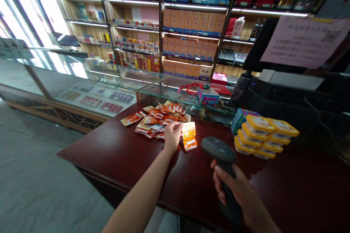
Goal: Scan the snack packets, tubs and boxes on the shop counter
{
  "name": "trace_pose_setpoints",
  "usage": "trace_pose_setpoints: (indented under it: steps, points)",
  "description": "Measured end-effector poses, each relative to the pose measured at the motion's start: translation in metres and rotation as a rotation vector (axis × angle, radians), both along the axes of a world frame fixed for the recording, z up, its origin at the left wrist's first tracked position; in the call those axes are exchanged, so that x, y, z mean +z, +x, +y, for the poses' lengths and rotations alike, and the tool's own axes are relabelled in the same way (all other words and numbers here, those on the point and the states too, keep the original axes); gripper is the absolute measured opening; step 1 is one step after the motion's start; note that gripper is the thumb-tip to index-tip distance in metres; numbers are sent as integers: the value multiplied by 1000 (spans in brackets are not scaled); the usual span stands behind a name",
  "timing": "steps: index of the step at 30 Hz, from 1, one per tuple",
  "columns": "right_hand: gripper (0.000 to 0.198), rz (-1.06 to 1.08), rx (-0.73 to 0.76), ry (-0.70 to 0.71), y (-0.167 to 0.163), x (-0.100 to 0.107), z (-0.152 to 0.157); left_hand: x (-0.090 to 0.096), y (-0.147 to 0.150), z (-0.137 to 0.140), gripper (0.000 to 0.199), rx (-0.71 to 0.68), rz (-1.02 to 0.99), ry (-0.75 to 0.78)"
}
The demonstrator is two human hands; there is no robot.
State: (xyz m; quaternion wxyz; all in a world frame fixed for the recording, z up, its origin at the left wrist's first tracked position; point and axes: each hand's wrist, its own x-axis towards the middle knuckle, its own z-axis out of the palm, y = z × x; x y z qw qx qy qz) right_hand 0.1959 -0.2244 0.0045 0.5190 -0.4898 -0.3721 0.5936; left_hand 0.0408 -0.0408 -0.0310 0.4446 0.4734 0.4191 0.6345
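Between thumb and fingers, my left hand (pixel 172 136) holds an orange snack packet (pixel 189 136) upright by its left edge, with bright light falling on it. Just behind that hand lies a loose pile of similar orange packets (pixel 161 116) on the dark red-brown table (pixel 120 156). My right hand (pixel 229 182) is wrapped around the handle of a black barcode scanner (pixel 218 149). The scanner's head points left, toward the packet, with a gap between them. To the right of the scanner stand stacked yellow-lidded plastic boxes (pixel 258 125).
A glass display counter (pixel 153 87) runs behind the table, carrying a small pink-and-blue box (pixel 208 96) and a red cord (pixel 188 87). At right stands a dark checkout screen (pixel 259 43) with a paper notice (pixel 306 42). Lit shelves of boxed goods (pixel 191 22) line the back wall.
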Motion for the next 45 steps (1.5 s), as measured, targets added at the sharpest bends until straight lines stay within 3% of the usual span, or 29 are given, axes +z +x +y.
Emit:
trace_pose_setpoints:
  steps: [14, 22, 34, 39, 45]
  points:
    - [45, 3, 17, 26, 9, -2, 8, 10, 4, -7, 22, 26, 73, -62]
    - [45, 0, 37, 32, 4, 5, 12, 7, 4, -6, 12, 121, 302, 170]
    - [42, -41, 34, -1, 0, 16, 17, 4, 6, -7, 15, 95, 240, 253]
    - [41, -29, 57, 32, 12, 9, 20, 0, 7, -3, 19, 46, 142, 183]
    - [31, 234, 125, 90, 57, -8, 18, -11, 15, 1, 21, -57, 105, 58]
